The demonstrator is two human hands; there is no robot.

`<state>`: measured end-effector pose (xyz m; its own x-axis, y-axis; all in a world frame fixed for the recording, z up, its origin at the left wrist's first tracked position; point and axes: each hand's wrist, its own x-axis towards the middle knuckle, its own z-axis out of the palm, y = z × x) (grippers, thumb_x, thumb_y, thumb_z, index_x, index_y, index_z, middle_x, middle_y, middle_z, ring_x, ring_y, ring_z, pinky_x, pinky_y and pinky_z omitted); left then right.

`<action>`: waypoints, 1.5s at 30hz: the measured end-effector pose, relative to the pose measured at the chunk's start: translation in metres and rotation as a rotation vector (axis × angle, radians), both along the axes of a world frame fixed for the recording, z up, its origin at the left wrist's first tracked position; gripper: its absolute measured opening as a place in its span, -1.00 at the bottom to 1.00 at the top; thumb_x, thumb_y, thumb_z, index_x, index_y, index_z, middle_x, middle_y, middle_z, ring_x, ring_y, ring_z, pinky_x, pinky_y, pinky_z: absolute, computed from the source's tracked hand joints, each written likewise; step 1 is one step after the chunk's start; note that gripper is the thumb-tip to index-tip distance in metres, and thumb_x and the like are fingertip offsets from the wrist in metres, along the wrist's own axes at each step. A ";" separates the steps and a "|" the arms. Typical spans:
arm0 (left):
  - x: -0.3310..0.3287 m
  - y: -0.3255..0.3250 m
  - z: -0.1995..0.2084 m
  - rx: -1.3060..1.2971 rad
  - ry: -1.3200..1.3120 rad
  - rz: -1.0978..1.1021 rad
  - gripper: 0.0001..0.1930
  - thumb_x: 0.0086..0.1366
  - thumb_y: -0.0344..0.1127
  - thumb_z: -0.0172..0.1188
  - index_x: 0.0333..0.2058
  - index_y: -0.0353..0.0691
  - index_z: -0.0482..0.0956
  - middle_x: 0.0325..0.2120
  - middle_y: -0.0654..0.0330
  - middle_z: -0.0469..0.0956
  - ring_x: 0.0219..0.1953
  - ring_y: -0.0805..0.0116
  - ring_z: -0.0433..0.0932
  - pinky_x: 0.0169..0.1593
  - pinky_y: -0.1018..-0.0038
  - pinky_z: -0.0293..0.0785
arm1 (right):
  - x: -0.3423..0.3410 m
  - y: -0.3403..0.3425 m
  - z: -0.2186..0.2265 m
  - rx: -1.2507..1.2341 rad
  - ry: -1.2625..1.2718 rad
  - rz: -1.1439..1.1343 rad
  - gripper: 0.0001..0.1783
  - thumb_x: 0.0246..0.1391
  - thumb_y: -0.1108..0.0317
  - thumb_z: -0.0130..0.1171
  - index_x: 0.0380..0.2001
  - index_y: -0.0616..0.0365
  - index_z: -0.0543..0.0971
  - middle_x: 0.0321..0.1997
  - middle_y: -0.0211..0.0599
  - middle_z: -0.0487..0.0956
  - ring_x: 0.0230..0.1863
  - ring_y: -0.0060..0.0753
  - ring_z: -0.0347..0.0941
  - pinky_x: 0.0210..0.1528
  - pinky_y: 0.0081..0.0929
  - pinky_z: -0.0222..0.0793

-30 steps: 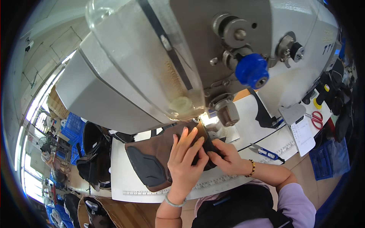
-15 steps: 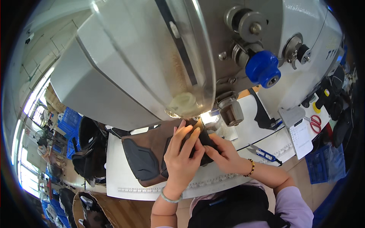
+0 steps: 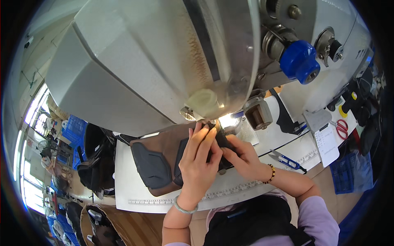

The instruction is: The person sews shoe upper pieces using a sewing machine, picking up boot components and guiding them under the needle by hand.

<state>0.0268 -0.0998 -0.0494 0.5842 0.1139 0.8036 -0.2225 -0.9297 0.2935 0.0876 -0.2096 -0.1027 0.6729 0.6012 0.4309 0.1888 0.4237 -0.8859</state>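
A brown leather-like workpiece with raised black panels [image 3: 152, 168] lies under the head of a grey-white sewing machine [image 3: 119, 74]. My left hand [image 3: 200, 158] rests on its dark folded part, fingers bent together and tips close to the lit needle area. The needle itself is hidden. From the right, my right hand [image 3: 244, 160] pinches the dark edge of the same piece between thumb and fingers. Both hands are close together, and part of the material is covered by them.
Blue-handled thread snips [image 3: 289, 160] lie right of my right hand. Beyond them are a notepad [image 3: 326, 143], red-handled scissors [image 3: 341, 129] and a blue crate [image 3: 342, 174]. A ruler strip [image 3: 221, 189] runs along the table's front. Dark pieces hang at left above a cardboard box [image 3: 135, 225].
The machine head appears larger and its blue knob sits farther right, as the view has shifted. Both hands keep their hold; the workpiece has moved slightly up in the picture.
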 end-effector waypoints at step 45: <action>0.021 0.089 0.073 0.279 0.668 -0.265 -0.41 0.00 0.09 0.25 -0.15 -0.30 0.48 -0.39 0.04 0.53 -0.46 0.22 0.47 -0.33 0.42 0.41 | 0.044 -0.038 0.033 -0.252 0.061 0.295 -0.77 0.06 0.33 0.14 -0.27 0.25 0.51 -0.52 -0.63 0.40 -0.49 -0.85 0.21 -0.51 -0.79 0.11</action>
<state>0.0482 -0.0104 0.0235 0.9350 -0.2528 0.2488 -0.3063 -0.9293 0.2065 0.1311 -0.2476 -0.0697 0.4750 0.8547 0.2095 0.0353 0.2194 -0.9750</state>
